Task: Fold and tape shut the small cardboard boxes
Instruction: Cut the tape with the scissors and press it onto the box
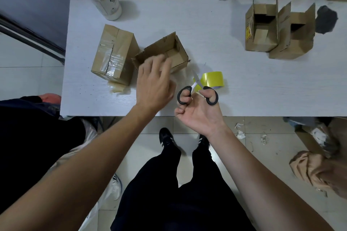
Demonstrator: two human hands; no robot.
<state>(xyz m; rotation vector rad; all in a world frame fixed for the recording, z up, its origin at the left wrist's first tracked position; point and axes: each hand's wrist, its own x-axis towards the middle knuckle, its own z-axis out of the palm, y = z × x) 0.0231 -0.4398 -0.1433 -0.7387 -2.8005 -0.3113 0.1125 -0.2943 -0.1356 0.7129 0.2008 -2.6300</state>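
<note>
Holding black-handled scissors (197, 91) in the right hand (199, 112), fingers through the loops, blades parted over the yellow tape roll (212, 78), probably to cut a strip. Left hand (153, 84) hovers fingers spread over the open corrugated box (163, 52) at mid-table (225, 90), gripping nothing, blurred. Taped box (114, 56) stands just left, glossy wrinkled film. Two unfolded boxes (277, 32) wait far right.

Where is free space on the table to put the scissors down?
Free: the wide middle of the table, between open box and two open boxes; also right of tape roll. Crowded: the left, around taped box and the hands.
</note>
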